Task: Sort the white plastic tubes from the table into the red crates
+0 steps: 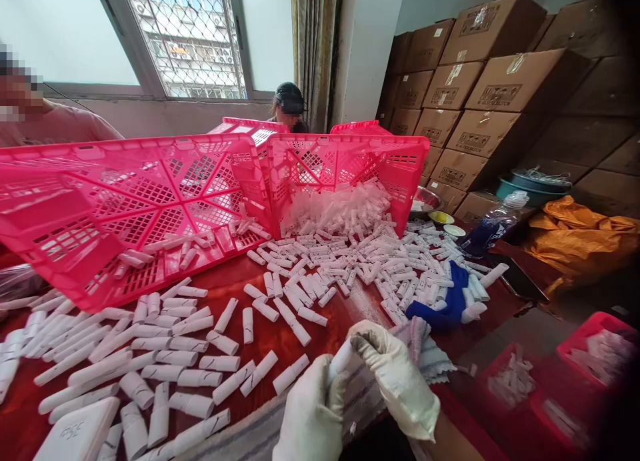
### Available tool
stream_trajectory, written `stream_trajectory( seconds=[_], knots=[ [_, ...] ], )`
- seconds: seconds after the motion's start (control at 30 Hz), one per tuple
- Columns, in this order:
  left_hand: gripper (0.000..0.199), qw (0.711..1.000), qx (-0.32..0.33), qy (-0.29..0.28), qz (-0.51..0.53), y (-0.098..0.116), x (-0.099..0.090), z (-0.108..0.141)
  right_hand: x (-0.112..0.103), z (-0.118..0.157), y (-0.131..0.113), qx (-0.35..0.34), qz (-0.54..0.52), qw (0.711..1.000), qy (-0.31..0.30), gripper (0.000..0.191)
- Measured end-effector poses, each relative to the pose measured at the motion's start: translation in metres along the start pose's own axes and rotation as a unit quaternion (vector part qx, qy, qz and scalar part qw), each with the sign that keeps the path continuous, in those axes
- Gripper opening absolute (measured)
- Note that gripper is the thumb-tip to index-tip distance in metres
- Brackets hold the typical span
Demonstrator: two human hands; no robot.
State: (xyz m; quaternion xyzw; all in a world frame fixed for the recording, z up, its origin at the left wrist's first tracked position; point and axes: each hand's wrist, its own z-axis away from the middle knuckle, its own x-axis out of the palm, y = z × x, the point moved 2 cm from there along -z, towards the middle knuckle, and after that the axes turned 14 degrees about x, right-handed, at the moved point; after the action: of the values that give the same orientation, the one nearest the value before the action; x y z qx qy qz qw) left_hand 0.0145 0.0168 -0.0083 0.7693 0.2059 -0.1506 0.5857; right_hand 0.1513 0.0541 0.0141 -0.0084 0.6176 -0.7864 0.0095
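Note:
My left hand [311,407], in a white glove, is closed around a short white plastic tube [341,359] near the front edge of the table. At the tube's upper end are the fingertips of my gloved right hand [395,374], pinched on it; the glove's fingertips look dirty. Below both hands lies a striped towel [270,421]. To the left, many similar white tubes with dark markings [187,377] are spread over the red tabletop [225,331]. A larger heap of white pieces [345,247] spills from a pink crate beyond my hands.
Pink crates [165,181] lie tipped on their sides across the table. A white box [75,434] sits front left, a blue cloth [445,304] and a bottle [495,224] to the right. Red bins [600,334] stand low right; cartons [485,94] are stacked behind. Two people sit opposite.

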Motion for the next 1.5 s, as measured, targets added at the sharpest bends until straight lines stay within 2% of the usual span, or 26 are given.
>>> stream_trajectory(
  seconds=[0.13, 0.23, 0.33, 0.4, 0.5, 0.57, 0.6, 0.63, 0.73, 0.8, 0.83, 0.93, 0.97, 1.0, 1.03, 1.07, 1.13, 1.17, 1.2, 1.23, 1.37, 1.5],
  knots=[
    [0.040, 0.999, -0.009, 0.018, 0.036, 0.001, 0.006, 0.001, 0.006, -0.007, 0.018, -0.012, -0.013, 1.000, -0.016, 0.020],
    [0.037, 0.996, -0.043, 0.028, 0.076, 0.004, 0.008, 0.001, 0.007, -0.012, 0.030, -0.004, -0.039, 0.999, 0.006, 0.015],
    [0.041, 0.985, -0.090, 0.003, 0.148, 0.005, 0.009, 0.002, 0.005, -0.009, 0.029, 0.019, -0.031, 0.999, 0.021, 0.011],
    [0.045, 0.979, -0.107, -0.011, 0.173, 0.005, 0.008, 0.003, 0.002, -0.002, 0.023, 0.022, -0.011, 1.000, -0.006, 0.018],
    [0.040, 0.990, -0.063, 0.001, 0.124, 0.004, 0.006, 0.005, -0.001, 0.010, 0.014, 0.017, -0.001, 0.998, -0.068, 0.030],
    [0.038, 0.995, -0.021, 0.022, 0.097, 0.005, 0.007, 0.006, -0.004, 0.013, 0.009, 0.015, -0.006, 0.997, -0.075, 0.029],
    [0.038, 0.994, -0.020, 0.021, 0.104, 0.005, 0.008, 0.007, -0.005, 0.014, 0.006, 0.013, -0.007, 0.997, -0.071, 0.028],
    [0.041, 0.991, -0.031, 0.004, 0.127, 0.005, 0.009, 0.007, -0.006, 0.014, 0.004, 0.009, -0.006, 0.998, -0.066, 0.027],
    [0.059, 0.959, -0.083, -0.117, 0.244, 0.006, 0.012, 0.005, -0.008, 0.010, -0.002, 0.004, -0.016, 0.998, -0.059, 0.030],
    [0.062, 0.942, -0.087, -0.157, 0.283, 0.009, 0.010, 0.003, -0.009, 0.007, -0.001, 0.009, -0.023, 0.998, -0.052, 0.033],
    [0.058, 0.947, -0.080, -0.154, 0.270, 0.010, 0.008, 0.002, -0.010, 0.006, 0.001, 0.014, -0.023, 0.999, -0.043, 0.034],
    [0.043, 0.980, -0.061, -0.092, 0.166, 0.011, 0.001, 0.002, -0.011, 0.004, 0.008, 0.023, -0.014, 1.000, -0.007, 0.035],
    [0.041, 0.981, -0.070, -0.077, 0.163, 0.010, 0.000, 0.003, -0.011, 0.004, 0.009, 0.021, -0.010, 1.000, -0.003, 0.036],
    [0.041, 0.973, -0.095, -0.077, 0.195, 0.009, 0.000, 0.005, -0.011, 0.004, 0.009, 0.015, -0.005, 1.000, -0.006, 0.037],
    [0.043, 0.951, -0.134, -0.085, 0.266, 0.007, 0.000, 0.007, -0.012, 0.004, 0.009, 0.009, -0.002, 1.000, -0.017, 0.039],
    [0.044, 0.913, -0.177, -0.098, 0.355, 0.005, 0.001, 0.010, -0.012, 0.004, 0.008, 0.003, 0.002, 1.000, -0.030, 0.039],
    [0.045, 0.816, -0.260, -0.132, 0.498, 0.003, 0.002, 0.015, -0.013, 0.003, 0.006, -0.016, 0.016, 0.998, -0.059, 0.039],
    [0.046, 0.782, -0.285, -0.145, 0.535, 0.003, 0.002, 0.016, -0.013, 0.003, 0.005, -0.028, 0.024, 0.997, -0.069, 0.038],
    [0.047, 0.767, -0.297, -0.151, 0.549, 0.002, 0.002, 0.017, -0.014, 0.003, 0.005, -0.039, 0.032, 0.996, -0.073, 0.036],
    [0.048, 0.769, -0.297, -0.153, 0.545, 0.002, 0.002, 0.017, -0.015, 0.003, 0.005, -0.050, 0.036, 0.996, -0.072, 0.035],
    [0.050, 0.824, -0.229, -0.154, 0.495, 0.002, 0.003, 0.012, -0.014, 0.004, 0.006, -0.077, 0.023, 0.996, -0.049, 0.033],
    [0.060, 0.808, -0.223, -0.214, 0.502, 0.003, -0.002, 0.010, -0.005, 0.013, 0.000, -0.141, -0.003, 0.986, -0.084, 0.032]
  ],
)
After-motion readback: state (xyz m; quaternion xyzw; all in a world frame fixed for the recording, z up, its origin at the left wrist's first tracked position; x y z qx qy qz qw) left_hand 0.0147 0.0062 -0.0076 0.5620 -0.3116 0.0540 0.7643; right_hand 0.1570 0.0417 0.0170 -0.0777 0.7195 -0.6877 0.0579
